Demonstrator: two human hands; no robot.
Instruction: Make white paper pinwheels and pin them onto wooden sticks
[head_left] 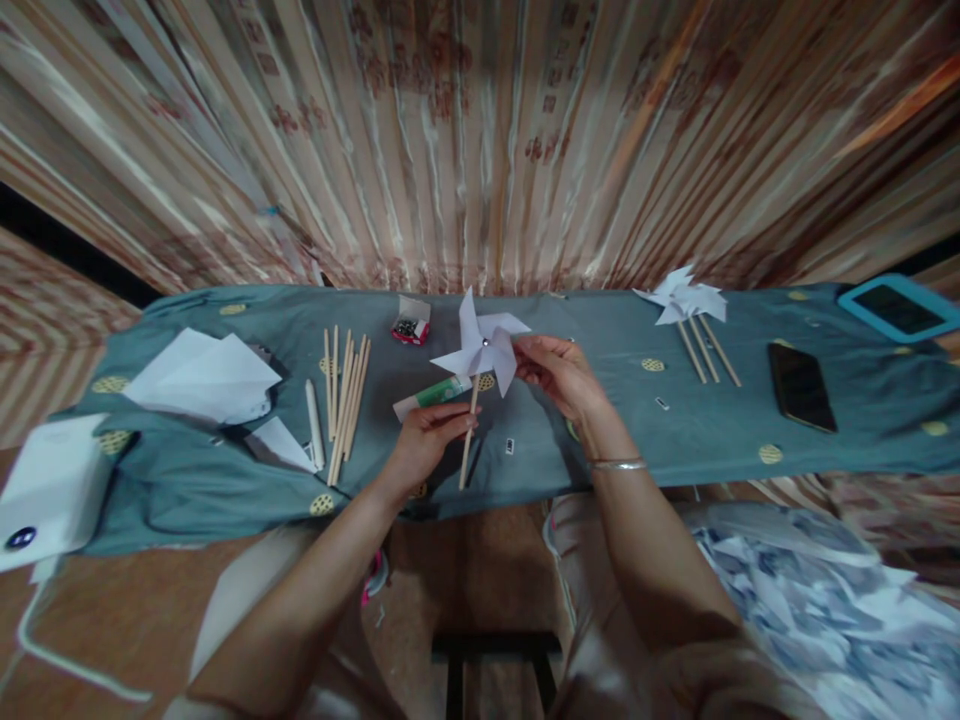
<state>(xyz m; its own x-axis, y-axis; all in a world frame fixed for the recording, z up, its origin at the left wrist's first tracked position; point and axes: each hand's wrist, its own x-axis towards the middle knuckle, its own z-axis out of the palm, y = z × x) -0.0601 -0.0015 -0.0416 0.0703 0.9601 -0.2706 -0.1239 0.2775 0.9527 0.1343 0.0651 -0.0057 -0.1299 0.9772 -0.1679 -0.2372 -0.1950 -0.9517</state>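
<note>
A white paper pinwheel (480, 345) on a wooden stick stands nearly upright before me, a small pin at its centre. My left hand (426, 445) is closed around the stick below the blades. At the pinwheel's right side, my right hand (559, 372) has its fingers bent together against a blade; whether they pinch it is hard to make out. Just behind the stick lies a green and white tube or box (431, 397). Farther back stands an open small red box (411, 322) of pins.
Wooden sticks (349, 405), a white pen-like rod (313, 425) and white paper sheets (202, 375) lie left. Several pinwheels (686, 297), a phone (801, 387) and a blue-framed device (900, 307) lie right. A white device (56, 485) sits at the left edge; a curtain (480, 140) hangs behind.
</note>
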